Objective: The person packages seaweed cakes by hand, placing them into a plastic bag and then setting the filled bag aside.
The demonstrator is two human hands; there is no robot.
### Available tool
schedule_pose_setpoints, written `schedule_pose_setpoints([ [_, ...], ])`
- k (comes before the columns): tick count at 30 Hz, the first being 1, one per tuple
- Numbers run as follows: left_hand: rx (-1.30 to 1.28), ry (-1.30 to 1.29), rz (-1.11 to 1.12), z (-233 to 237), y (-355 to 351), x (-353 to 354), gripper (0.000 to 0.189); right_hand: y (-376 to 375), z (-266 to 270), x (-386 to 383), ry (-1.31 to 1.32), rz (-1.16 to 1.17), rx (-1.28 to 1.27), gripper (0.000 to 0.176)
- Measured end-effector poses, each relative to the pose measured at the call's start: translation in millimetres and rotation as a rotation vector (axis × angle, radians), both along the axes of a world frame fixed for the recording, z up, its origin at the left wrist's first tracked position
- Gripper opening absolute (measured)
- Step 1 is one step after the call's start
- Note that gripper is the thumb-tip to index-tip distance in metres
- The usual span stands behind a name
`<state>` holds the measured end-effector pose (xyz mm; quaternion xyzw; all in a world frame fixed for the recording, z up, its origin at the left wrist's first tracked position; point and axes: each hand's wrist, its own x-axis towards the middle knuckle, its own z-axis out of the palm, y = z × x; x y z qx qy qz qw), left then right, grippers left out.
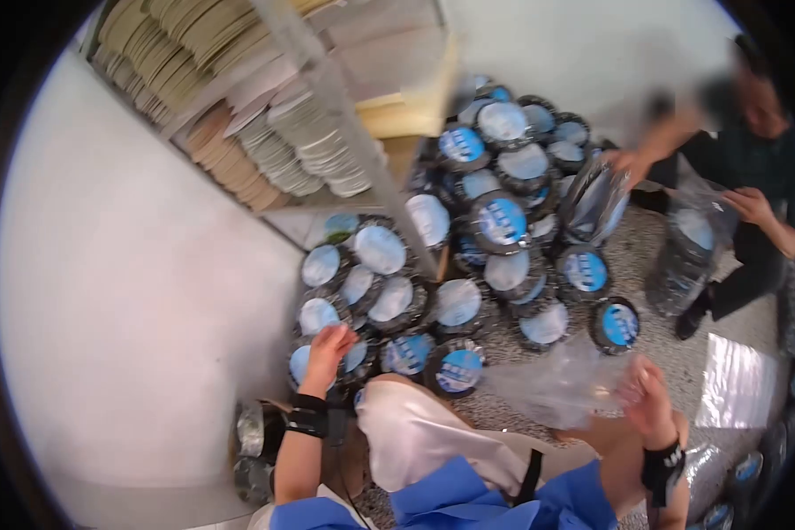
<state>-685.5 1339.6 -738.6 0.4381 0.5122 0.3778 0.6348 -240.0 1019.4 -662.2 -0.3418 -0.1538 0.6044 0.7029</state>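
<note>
Blue clothing [442, 495] nearest, right hand [647, 393] gripping a clear plastic bag [556, 389].
Bag spread above the speckled floor [667, 344]; left hand [329, 343] curled beside round labelled packs [502, 219], its hold impossible to tell; packs heaped up to the shelves [358, 132]; farther off, another person [782, 159] with a bagged stack [678, 252].

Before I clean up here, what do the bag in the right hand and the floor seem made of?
The bag looks like thin, glossy plastic film, being see-through and creased. The floor seems matt, speckled stone or terrazzo; its grain leaves that open.
</note>
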Motion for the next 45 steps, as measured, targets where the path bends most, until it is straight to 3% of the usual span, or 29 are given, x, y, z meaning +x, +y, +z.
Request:
schedule_pose_setpoints([
  [1, -0.043, 0.151, 0.181, -89, 20, -73, 0.013, 6, 3, 4, -0.181, 0.049, 0.029, 0.024],
  [2, -0.239, 0.19, 0.377, -169, 22, -128, 0.015, 10, -4, 10, -0.17, 0.067, 0.025, 0.024],
  [3, -0.383, -0.12, 0.427, -164, -6, -135, 0.022, 9, -13, 14, -0.067, -0.045, -0.074, 0.023],
  [4, -0.4, -0.116, 0.44, -181, -19, -144, 0.022, 9, -19, 15, 0.03, -0.158, -0.178, 0.022],
  [6, -0.922, -0.213, 0.802, -208, -31, -153, 0.051, 17, -25, 9, 0.015, -0.227, -0.251, 0.023],
  [8, -0.811, -0.278, 0.823, -226, -29, -156, 0.063, 34, -22, 3, -0.005, -0.303, -0.313, 0.024],
  [9, -0.687, -0.334, 0.824, -229, -24, -155, 0.076, 41, -17, -4, -0.106, -0.219, -0.307, 0.023],
  [10, -0.697, -0.332, 0.82, -244, -18, -165, 0.076, 47, -15, -8, -0.206, -0.137, -0.303, 0.021],
  [12, -0.439, -0.255, 0.654, -274, -12, -189, 0.086, 51, -24, -7, -0.179, -0.104, -0.353, 0.019],
  [13, -0.664, -0.52, 1.008, -273, -4, -195, 0.076, 52, -27, -6, -0.141, -0.063, -0.395, 0.017],
  [15, -0.529, -0.483, 0.974, -271, -14, -199, 0.071, 60, -24, -11, -0.096, -0.143, -0.428, 0.014],
  [17, -0.289, -0.591, 0.791, -252, -4, -193, 0.058, 69, -24, -15, -0.043, -0.238, -0.44, 0.012],
  [18, -0.287, -0.596, 0.778, -241, 13, -183, 0.058, 74, -22, -13, -0.083, -0.207, -0.4, 0.01],
  [20, -0.242, -0.49, 0.505, -220, 49, -156, 0.056, 76, -20, -11, -0.132, -0.184, -0.36, 0.009],
  [21, -0.345, -0.538, 0.575, -201, 73, -132, 0.054, 76, -23, -9, -0.231, -0.103, -0.391, 0.008],
  [22, -0.533, -0.428, 0.71, -228, 96, -139, 0.056, 76, -25, -9, -0.329, -0.025, -0.42, 0.007],
  [25, -0.444, -0.326, 0.751, -227, 112, -121, 0.061, 87, -16, -17, -0.193, -0.038, -0.516, 0.007],
  [27, -0.28, -0.612, 0.477, -193, 97, -120, 0.058, 91, -6, -21, -0.162, -0.081, -0.48, 0.008],
  [28, -0.259, -0.598, 0.465, -162, 82, -113, 0.058, 93, -5, -24, -0.132, -0.103, -0.451, 0.01],
  [30, -0.404, -1.221, 0.26, -115, 44, -88, 0.028, 94, -6, -24, -0.137, -0.098, -0.438, 0.014],
  [33, -0.247, -1.462, 0.208, -62, 2, -66, 0.03, 90, -3, -27, -0.078, -0.033, -0.297, 0.03],
  [34, -0.235, -1.515, 0.215, -21, -17, -46, 0.031, 89, -4, -33, -0.075, -0.02, -0.271, 0.03],
  [36, -0.194, -1.452, 0.053, 27, -34, -38, 0.025, 80, 2, -36, -0.077, 0.042, -0.16, 0.042],
  [38, -0.481, -1.117, -0.207, 64, -30, -35, 0.035, 65, 19, -42, -0.155, 0.15, -0.091, 0.07],
  [40, -0.205, -0.827, -0.311, 112, -64, 25, 0.049, 48, 34, -46, -0.2, 0.157, -0.015, 0.071],
  [41, 0.179, -0.507, -0.388, 105, -66, 36, 0.053, 42, 46, -48, -0.219, 0.167, -0.01, 0.07],
  [42, 0.344, -0.167, -0.486, 124, -77, 68, 0.05, 39, 44, -44, -0.211, 0.192, 0.052, 0.069],
  [44, 1.424, 0.37, -0.738, 151, -101, 131, 0.043, 20, 68, -40, -0.441, 0.162, -0.003, 0.059],
  [45, 1.418, 0.335, -0.893, 159, -118, 155, 0.041, 9, 88, -43, -0.764, 0.135, -0.11, 0.053],
])
